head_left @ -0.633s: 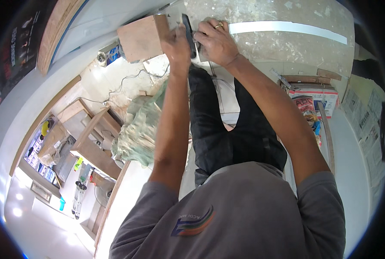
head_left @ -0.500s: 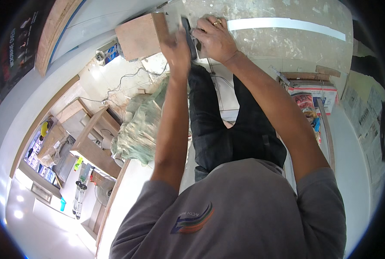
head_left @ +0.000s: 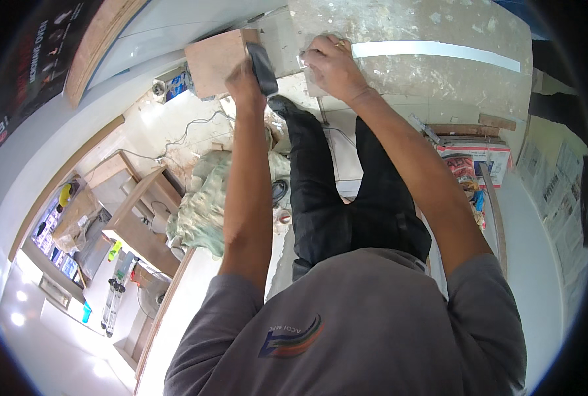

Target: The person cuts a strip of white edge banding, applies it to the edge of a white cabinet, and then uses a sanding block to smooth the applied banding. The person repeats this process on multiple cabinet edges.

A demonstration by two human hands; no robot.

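Observation:
My left hand [head_left: 243,80] is closed around a dark, flat, oblong block [head_left: 262,68], held on edge against the side of a brown wooden box [head_left: 216,63]. To the right, my right hand [head_left: 333,66] has its fingers bent and pinched at the left edge of a worn, paint-spotted board [head_left: 406,82]. A long white strip [head_left: 432,50] lies along that board and runs in under this hand. A pale bit shows at the fingertips; the palm hides the rest of the strip's end.
Left of the box stands a small blue and white can [head_left: 172,86]. A cable [head_left: 187,129] crosses the dusty floor towards a crumpled green sheet [head_left: 198,198]. My shoe [head_left: 282,105] is just below the block. Boxes and wood pieces [head_left: 472,155] sit at the right.
My left hand has moved left and slightly down with the dark block, away from my right hand. The right hand stays at the strip's left end, slightly lower in view.

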